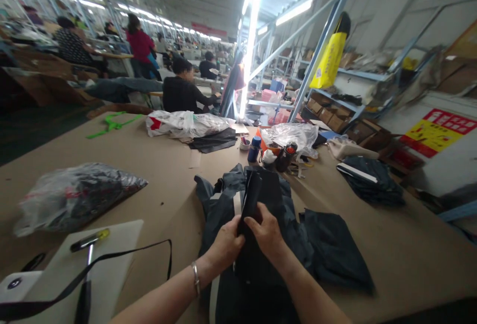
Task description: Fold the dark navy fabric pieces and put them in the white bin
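My left hand [226, 244] and my right hand [266, 232] both pinch the near end of a narrow dark fabric piece [252, 196] that stands up on edge between them. A silver bracelet circles my left wrist. Beneath the hands lies a pile of dark grey garment pieces [223, 197] with a pale strip showing. A flat dark fabric panel [335, 249] lies just to the right of the pile on the brown table [167, 175].
A plastic bag of dark fabric [74, 195] lies at left. A white board [108, 264] holds a yellow-handled tool [89, 239] and a black strap [112, 262]. Bottles [254, 148], bags [186, 124] and folded cloth [372, 180] sit farther back. Other people work at distant tables.
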Available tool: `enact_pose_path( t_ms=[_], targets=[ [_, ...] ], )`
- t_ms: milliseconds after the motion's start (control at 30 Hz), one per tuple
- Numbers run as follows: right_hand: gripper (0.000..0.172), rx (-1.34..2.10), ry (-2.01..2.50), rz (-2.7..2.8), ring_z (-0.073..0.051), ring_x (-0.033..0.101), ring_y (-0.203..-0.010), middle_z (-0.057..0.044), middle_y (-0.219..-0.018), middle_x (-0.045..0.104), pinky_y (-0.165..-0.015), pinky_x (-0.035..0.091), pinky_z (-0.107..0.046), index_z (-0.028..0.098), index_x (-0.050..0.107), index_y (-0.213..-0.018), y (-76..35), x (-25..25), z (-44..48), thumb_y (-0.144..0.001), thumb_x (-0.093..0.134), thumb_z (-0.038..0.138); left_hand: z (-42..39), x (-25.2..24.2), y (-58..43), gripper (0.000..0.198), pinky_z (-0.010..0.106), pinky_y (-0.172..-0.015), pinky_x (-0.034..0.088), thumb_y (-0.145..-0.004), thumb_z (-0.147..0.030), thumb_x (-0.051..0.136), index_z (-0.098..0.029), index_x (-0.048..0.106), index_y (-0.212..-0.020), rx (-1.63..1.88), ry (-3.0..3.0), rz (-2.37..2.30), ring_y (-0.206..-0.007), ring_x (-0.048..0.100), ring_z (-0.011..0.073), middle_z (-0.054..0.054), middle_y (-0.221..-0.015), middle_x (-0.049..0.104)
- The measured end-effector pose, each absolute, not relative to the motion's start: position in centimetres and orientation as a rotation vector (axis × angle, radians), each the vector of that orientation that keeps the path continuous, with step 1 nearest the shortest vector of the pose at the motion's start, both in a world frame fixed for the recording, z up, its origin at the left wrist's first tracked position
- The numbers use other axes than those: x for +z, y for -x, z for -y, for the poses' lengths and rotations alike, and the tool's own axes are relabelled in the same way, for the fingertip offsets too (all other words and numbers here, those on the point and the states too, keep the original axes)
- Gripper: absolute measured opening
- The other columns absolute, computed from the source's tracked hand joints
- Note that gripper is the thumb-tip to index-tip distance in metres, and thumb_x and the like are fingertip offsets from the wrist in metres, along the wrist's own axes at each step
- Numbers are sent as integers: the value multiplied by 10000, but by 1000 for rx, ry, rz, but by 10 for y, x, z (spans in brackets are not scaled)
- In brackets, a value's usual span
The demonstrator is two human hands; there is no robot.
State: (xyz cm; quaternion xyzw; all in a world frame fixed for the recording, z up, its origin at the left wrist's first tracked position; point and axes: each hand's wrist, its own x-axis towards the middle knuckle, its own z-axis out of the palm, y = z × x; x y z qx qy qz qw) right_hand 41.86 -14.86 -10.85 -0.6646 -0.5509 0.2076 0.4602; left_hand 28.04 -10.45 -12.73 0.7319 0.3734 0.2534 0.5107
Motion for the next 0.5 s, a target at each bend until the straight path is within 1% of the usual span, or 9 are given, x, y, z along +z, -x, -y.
enact_pose_path(
  t_ms=[100,133,167,200,267,333,400,467,500],
  targets=[
    [512,-142,1680,1843,-312,310,-1295,-122,-1361,436,-1059,233,-533,196,416,-1303,-422,-57,155,-809,547,171,94,-110,-275,373,290,-752,447,-652,-34,417,-173,616,-934,593,-1842,-751,-806,586,191,42,-889,657],
    [502,-274,1656,2039,-314,270,-1318,-116,-1379,419,-1076,165,-557,202,421,-1302,-421,-42,155,-816,521,128,91,-105,-274,371,300,-786,443,-653,-31,416,-173,630,-920,597,-1891,-695,-837,587,201,50,-914,661],
    [451,-342,1631,2234,-309,304,-1302,-115,-1343,464,-1081,139,-560,198,468,-1258,-417,-30,154,-821,488,87,88,-100,-274,355,310,-816,436,-659,-33,421,-173,641,-901,607,-1940,-649,-860,586,212,61,-926,663],
    [383,-364,1619,2403,-296,395,-1240,-117,-1251,545,-1078,160,-544,182,532,-1175,-413,-22,152,-822,459,55,86,-95,-273,329,318,-832,431,-673,-44,431,-175,651,-879,614,-1983,-614,-868,584,222,71,-925,663],
    [257,-302,1657,2626,-257,581,-983,-105,-967,664,-1004,325,-466,155,612,-957,-405,-16,146,-808,441,34,85,-85,-272,256,336,-833,431,-710,-91,458,-184,663,-833,628,-2048,-582,-853,582,237,87,-877,659],
    [208,-152,1749,2665,-209,626,-733,-60,-764,671,-818,463,-356,176,619,-808,-404,-18,139,-789,453,53,84,-74,-265,191,374,-839,430,-735,-154,492,-196,669,-795,656,-2106,-608,-838,576,255,95,-811,646],
    [222,-69,1828,2528,-191,636,-649,-40,-734,682,-660,492,-287,212,627,-781,-417,-20,132,-777,446,83,84,-68,-253,186,456,-918,382,-740,-222,532,-208,673,-860,752,-2179,-659,-945,550,299,117,-882,643],
    [243,-122,1898,2247,-214,665,-704,-57,-796,706,-630,509,-286,244,648,-815,-439,-19,125,-770,438,130,82,-71,-238,344,565,-1015,249,-727,-342,579,-229,630,-1048,967,-2247,-741,-1160,423,373,157,-1128,581],
    [228,-139,1885,2093,-236,672,-761,-74,-850,711,-652,522,-305,258,656,-844,-450,-17,122,-776,452,184,80,-76,-231,389,565,-1038,219,-722,-389,590,-255,609,-1087,1040,-2212,-758,-1212,380,376,155,-1181,552]
  ],
)
